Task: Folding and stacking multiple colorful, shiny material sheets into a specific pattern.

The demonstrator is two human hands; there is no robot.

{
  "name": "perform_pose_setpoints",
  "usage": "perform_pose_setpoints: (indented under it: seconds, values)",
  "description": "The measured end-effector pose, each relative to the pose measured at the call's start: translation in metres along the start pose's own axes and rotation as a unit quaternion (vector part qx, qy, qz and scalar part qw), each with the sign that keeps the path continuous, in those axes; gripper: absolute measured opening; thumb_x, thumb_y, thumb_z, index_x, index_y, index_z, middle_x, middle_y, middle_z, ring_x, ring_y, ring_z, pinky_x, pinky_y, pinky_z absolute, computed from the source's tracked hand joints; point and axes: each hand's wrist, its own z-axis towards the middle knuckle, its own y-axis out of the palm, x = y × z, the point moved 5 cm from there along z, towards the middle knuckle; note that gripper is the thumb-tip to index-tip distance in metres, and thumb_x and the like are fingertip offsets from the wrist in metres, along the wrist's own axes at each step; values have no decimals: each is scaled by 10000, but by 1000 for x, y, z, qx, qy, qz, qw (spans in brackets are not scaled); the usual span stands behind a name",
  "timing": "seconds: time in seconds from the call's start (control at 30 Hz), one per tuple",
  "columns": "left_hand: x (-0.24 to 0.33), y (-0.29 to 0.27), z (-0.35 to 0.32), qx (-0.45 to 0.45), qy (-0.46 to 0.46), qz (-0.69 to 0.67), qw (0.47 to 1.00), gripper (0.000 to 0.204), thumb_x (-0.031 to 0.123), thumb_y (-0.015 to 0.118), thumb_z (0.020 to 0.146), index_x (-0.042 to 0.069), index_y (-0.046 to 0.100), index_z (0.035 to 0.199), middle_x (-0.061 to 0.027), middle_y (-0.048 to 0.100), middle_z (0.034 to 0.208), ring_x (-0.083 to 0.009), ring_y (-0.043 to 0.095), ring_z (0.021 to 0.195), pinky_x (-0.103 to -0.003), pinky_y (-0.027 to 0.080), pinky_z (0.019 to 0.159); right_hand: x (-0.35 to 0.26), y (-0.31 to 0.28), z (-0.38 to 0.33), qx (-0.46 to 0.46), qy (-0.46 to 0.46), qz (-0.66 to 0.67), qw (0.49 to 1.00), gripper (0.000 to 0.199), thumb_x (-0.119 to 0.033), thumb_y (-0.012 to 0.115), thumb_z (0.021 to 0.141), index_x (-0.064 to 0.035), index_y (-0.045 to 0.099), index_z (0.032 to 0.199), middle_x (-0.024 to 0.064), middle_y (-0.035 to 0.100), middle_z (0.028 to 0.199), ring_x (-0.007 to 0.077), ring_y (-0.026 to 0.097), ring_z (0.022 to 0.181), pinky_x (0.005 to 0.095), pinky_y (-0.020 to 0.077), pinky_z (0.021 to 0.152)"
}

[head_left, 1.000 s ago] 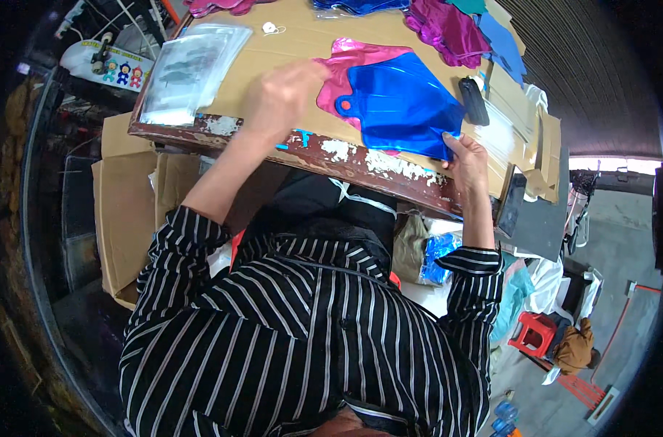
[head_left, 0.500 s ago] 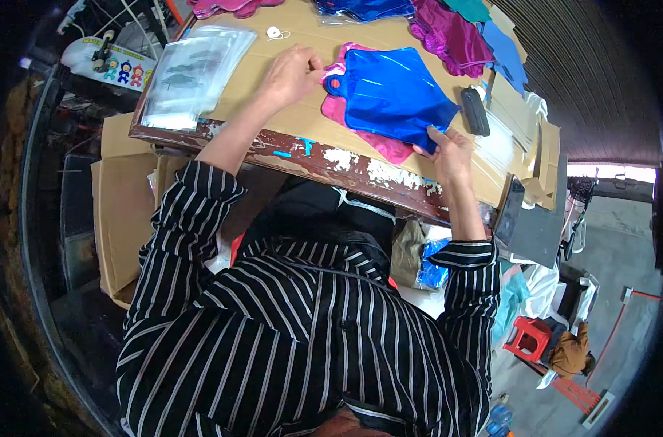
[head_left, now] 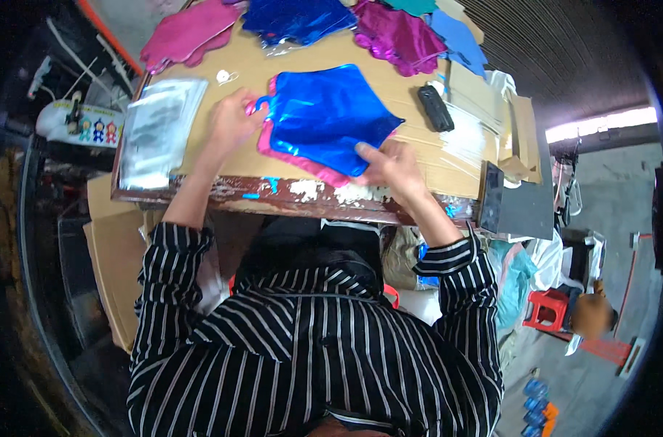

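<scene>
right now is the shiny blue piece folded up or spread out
Spread out: the blue piece shows its broad, pointed outline over the pink piece, left hand at its left side, right hand at its near edge.

cardboard tabletop [head_left: 251, 65] bright | glare on blue sheet [head_left: 324, 109] | strip [head_left: 601, 125] at upper right overexposed | dark, fisheye-bent rim
</scene>
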Motion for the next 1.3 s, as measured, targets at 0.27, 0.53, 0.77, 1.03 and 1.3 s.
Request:
perform_pose_setpoints:
  seconds: [0.27,0.53,0.77,1.03,1.3]
  values:
    - [77,-17,6,-85,84,204,972,289,253,802,852,15,735,1002,-177,736,873,-352,708,790,-433,555,722,-2,-4,-32,151,-373,-432,807,700,-471,724,917,-24,516,1414,238,522,1460,355,545,1305,489,462,1028]
    - [215,120,137,19,481,257,838,146,105,633,795,65,734,892,-127,704,968,-344,684,976,-455,560,811,2,3,-29,6,-382,-358,852,861,-494,687,924,-101,326,1599,199,263,1663,391,224,1548,614,163,1235]
    - [201,239,200,-64,472,382,792,94,116,645,777,89,735,778,-93,714,895,-274,702,967,-442,548,810,-11,-70,-38,19,-340,-321,884,809,-404,706,937,-93,341,1588,179,280,1663,374,285,1530,610,215,1225]
    - [202,229,199,-24,480,253,840,129,88,675,842,47,742,944,-99,730,1011,-280,694,988,-428,531,842,-10,-138,-7,80,-332,-314,886,690,-306,696,964,-72,405,1545,162,340,1642,369,386,1478,573,248,1229]
    - [176,225,216,-79,469,181,861,157,110,677,858,67,775,973,-121,742,1025,-313,715,988,-426,577,856,-26,-162,48,104,-335,-294,889,602,-360,646,1004,-38,481,1485,211,527,1500,418,506,1374,553,315,1204]
